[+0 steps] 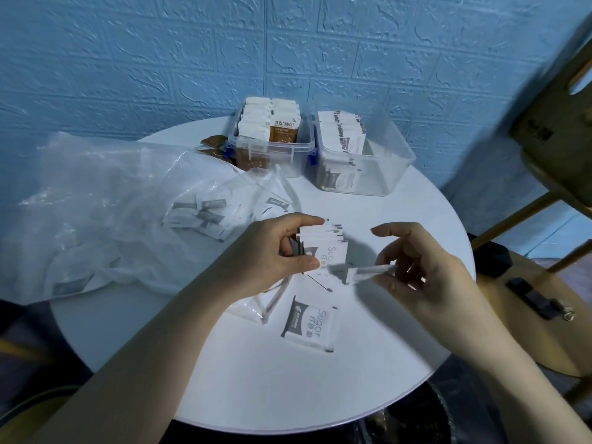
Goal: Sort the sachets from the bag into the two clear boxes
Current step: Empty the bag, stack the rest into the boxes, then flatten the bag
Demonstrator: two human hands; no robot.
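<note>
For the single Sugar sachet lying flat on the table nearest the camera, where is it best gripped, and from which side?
Probably the loose sugar sachet is best pinched by its right-hand edge, coming from above and the right. It lies flat on the table, so an edge must be lifted first. That edge is bare, while crumpled bag plastic lies by its left side.

"Sugar" – white sachet (pixel 310 325) lying lower centre of frame | "Sugar" – front sachet of stack (pixel 323 248) in left hand (pixel 272 251), centre | "taikoo" – brown sachet (pixel 284 131) in upper-centre clear box (pixel 272 149) | other print illegible
</note>
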